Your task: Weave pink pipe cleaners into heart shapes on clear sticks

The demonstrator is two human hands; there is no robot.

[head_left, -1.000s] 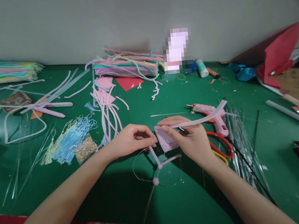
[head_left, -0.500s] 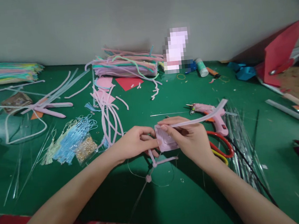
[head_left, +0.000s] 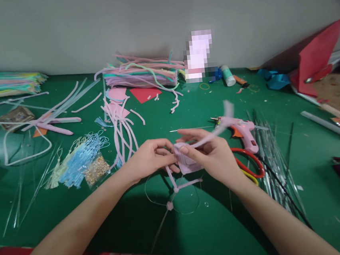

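Observation:
Between my hands is a pale pink square coil (head_left: 188, 164), wound from pipe cleaner, its free strip (head_left: 220, 128) rising to the right and blurred at the tip. My left hand (head_left: 157, 156) pinches the coil's left edge, some fingers curled behind it. The thumb of my right hand (head_left: 210, 151) presses on the coil's face, while the other fingers lie behind the strip. Below hangs or lies a thin pink branched piece (head_left: 176, 189) on clear wire, with a small pink knot (head_left: 169, 205). Whether it joins the coil is hidden by my fingers.
A pink glue gun (head_left: 242, 130) and red-handled scissors (head_left: 253, 161) lie right of my hands, beside shiny strips (head_left: 272, 161). Leftward are blue tassels (head_left: 77, 164), a bag of gold beads (head_left: 97, 169) and loose pink pipe cleaners (head_left: 124, 136). A pipe-cleaner bundle (head_left: 141, 76) lies behind.
The strip's free end has swung up and to the left. My right hand has shifted slightly left, its thumb now further onto the coil. My left hand keeps its hold.

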